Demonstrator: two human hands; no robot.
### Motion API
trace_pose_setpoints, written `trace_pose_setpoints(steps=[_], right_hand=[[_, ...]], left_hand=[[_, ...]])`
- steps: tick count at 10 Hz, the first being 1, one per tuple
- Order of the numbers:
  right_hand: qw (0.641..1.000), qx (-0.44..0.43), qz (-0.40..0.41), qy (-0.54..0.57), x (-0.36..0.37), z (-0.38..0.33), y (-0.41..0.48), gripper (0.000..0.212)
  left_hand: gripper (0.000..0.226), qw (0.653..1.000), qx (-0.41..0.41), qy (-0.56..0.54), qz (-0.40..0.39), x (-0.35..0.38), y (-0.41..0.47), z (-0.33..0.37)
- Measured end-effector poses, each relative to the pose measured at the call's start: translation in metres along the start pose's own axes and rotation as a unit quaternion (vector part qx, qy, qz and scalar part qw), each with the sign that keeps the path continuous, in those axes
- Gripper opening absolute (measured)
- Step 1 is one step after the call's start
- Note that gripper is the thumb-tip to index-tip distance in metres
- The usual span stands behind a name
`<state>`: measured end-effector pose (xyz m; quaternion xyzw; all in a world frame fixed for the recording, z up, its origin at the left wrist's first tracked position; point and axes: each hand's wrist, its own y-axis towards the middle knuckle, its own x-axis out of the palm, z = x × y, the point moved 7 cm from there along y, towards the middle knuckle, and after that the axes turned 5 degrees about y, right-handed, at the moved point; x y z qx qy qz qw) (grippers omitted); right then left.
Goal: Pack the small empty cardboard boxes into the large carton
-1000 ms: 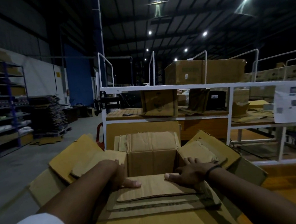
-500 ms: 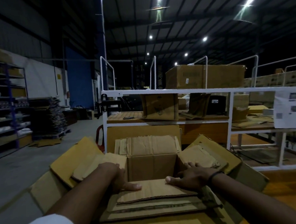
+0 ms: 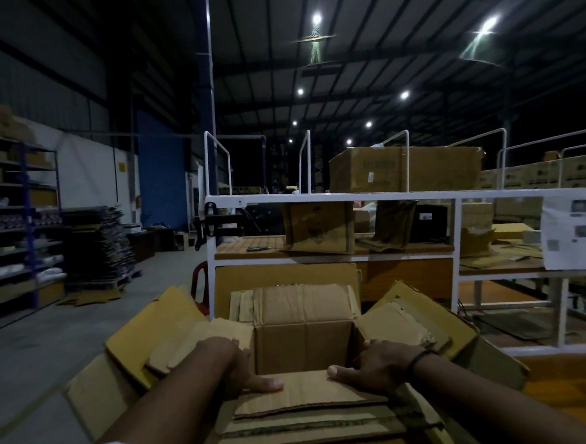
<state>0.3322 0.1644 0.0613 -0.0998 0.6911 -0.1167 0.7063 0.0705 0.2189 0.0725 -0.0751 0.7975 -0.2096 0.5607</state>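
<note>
A small open cardboard box sits inside the large carton, whose yellow-brown flaps spread out to the left and right. My left hand grips the small box at its near left corner, thumb lying on the near flap. My right hand grips the near right corner, thumb on the same flap, fingers hidden inside the box. The box's far flap stands upright. Its inside is dark and looks empty.
A white metal rack stands just behind the carton, with cardboard boxes on its shelves and a big box on top. A red chair is at its left foot. Grey floor and blue shelving lie to the left.
Both hands and the small box have stayed nearly in place. The view has tilted up a little, so the box and the hands sit lower in the frame.
</note>
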Motion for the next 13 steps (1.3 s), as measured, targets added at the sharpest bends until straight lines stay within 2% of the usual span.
trace_pose_setpoints(steps=[1, 2, 4, 5, 6, 7, 8, 9, 11, 12, 13], right_hand=[[1.0, 0.001, 0.015, -0.016, 0.001, -0.002, -0.001, 0.14], [0.999, 0.005, 0.027, -0.03, 0.004, -0.007, -0.01, 0.112], [0.999, 0.024, 0.032, -0.02, 0.007, -0.011, -0.02, 0.101], [1.0, 0.017, 0.023, -0.011, 0.013, -0.018, -0.018, 0.1], [1.0, 0.003, 0.009, 0.017, 0.014, -0.023, -0.02, 0.112], [0.999, 0.009, 0.001, 0.054, 0.009, -0.027, -0.031, 0.094], [0.996, 0.012, -0.022, 0.084, 0.007, -0.033, -0.045, 0.09], [0.995, -0.01, -0.029, 0.093, 0.002, -0.039, -0.057, 0.096], [0.999, -0.015, 0.0, 0.038, -0.004, -0.048, -0.088, 0.101], [0.998, -0.032, 0.049, 0.037, -0.01, -0.054, -0.108, 0.097], [0.995, -0.038, 0.089, 0.033, -0.018, -0.059, -0.134, 0.106]], left_hand=[[0.142, 1.0, 0.011, 0.021, 0.015, 0.001, 0.004, -0.002], [0.146, 0.999, 0.016, 0.024, 0.039, 0.004, 0.007, -0.003], [0.143, 0.997, 0.031, 0.005, 0.073, 0.011, 0.005, -0.004], [0.147, 0.997, 0.035, -0.009, 0.066, 0.016, 0.005, -0.007], [0.146, 0.996, 0.041, -0.024, 0.077, 0.018, 0.003, -0.007], [0.143, 0.994, 0.046, -0.047, 0.087, 0.02, 0.0, -0.008], [0.14, 0.994, 0.052, -0.049, 0.084, 0.018, -0.008, -0.008], [0.139, 0.994, 0.053, -0.054, 0.078, 0.017, -0.017, -0.007], [0.118, 0.991, 0.048, -0.055, 0.115, 0.01, -0.054, -0.011], [0.118, 0.983, 0.048, -0.038, 0.173, -0.001, -0.085, -0.01], [0.132, 0.974, 0.042, -0.033, 0.221, -0.009, -0.115, -0.004]])
